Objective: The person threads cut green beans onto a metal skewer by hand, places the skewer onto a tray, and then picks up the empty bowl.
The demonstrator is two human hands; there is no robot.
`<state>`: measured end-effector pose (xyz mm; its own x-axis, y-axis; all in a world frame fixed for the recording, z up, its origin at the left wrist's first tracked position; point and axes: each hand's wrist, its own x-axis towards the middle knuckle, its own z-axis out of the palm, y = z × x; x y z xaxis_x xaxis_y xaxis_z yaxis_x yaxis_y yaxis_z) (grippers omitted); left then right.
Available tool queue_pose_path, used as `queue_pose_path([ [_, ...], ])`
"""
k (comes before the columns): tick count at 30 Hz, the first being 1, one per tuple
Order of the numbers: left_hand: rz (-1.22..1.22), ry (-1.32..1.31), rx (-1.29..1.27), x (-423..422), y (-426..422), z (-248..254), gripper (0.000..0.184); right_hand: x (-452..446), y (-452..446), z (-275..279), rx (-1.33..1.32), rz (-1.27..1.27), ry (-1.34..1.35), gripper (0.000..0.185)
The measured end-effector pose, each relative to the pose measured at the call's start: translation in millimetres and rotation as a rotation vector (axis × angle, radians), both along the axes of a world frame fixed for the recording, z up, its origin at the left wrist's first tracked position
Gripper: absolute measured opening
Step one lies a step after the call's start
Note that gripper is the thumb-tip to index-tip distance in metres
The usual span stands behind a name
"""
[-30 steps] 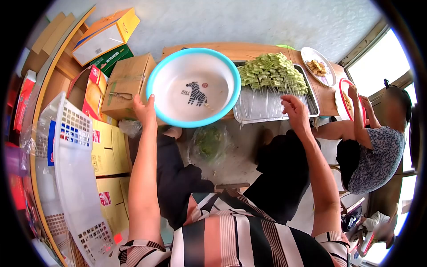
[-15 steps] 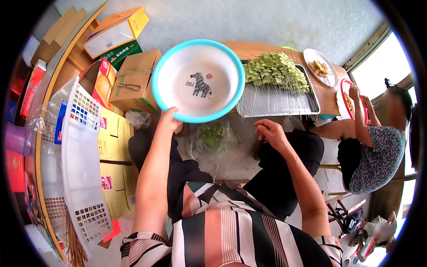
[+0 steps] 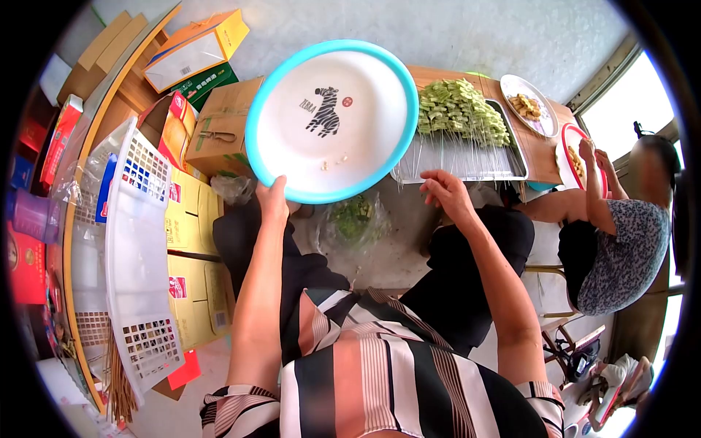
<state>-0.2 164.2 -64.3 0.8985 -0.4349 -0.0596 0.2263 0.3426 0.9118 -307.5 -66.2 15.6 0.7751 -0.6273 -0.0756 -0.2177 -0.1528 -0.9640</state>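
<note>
A white basin (image 3: 292, 139) with a turquoise rim and a zebra print is tilted toward me, a few small pale bits inside it. My left hand (image 3: 272, 201) grips its near rim at the lower left. My right hand (image 3: 445, 193) hovers right of the basin, fingers curled and apart, holding nothing. Near that hand, a metal tray (image 3: 475, 169) carries a heap of skewered green vegetable pieces (image 3: 460, 113), with the thin skewers pointing toward me.
A cardboard box (image 3: 223, 124) with a knife (image 3: 217, 136) on it stands left. White plastic crates (image 3: 139, 255) and yellow boxes (image 3: 193, 292) are farther left. A bag of greens (image 3: 353, 223) lies on the floor. At right are a plate (image 3: 527, 95) and a seated person (image 3: 628, 241).
The basin has been lifted and tilted, its zebra print turned. My left hand has shifted along to its near rim. My right hand has drawn left, away from the tray's skewers.
</note>
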Motion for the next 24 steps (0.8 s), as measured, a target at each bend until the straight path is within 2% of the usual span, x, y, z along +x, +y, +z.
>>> queue_pose_path([
  [2,0.087,-0.068,0.051,-9.1,3.8,11.6,0.047,-7.4,2.3,-6.8,0.028,-0.016,0.015,0.024],
  [6,0.093,-0.152,0.112,-18.8,13.7,22.4,0.043,-21.3,2.2,-9.7,0.081,-0.052,0.019,0.022],
  [8,0.175,-0.277,0.168,-28.6,16.0,32.0,0.034,-25.7,0.6,-12.6,0.097,-0.058,0.010,0.023],
  [12,0.157,-0.375,0.307,-37.7,24.9,45.2,0.036,-30.5,-0.1,-18.6,0.134,-0.060,0.021,0.024],
  [17,0.214,-0.830,0.344,-55.7,26.4,64.9,0.042,-32.1,7.0,-16.6,0.176,-0.081,-0.012,0.024],
  [24,0.209,-0.967,0.398,-71.1,32.8,81.1,0.038,-32.0,7.7,-22.0,0.158,-0.095,-0.018,0.025],
])
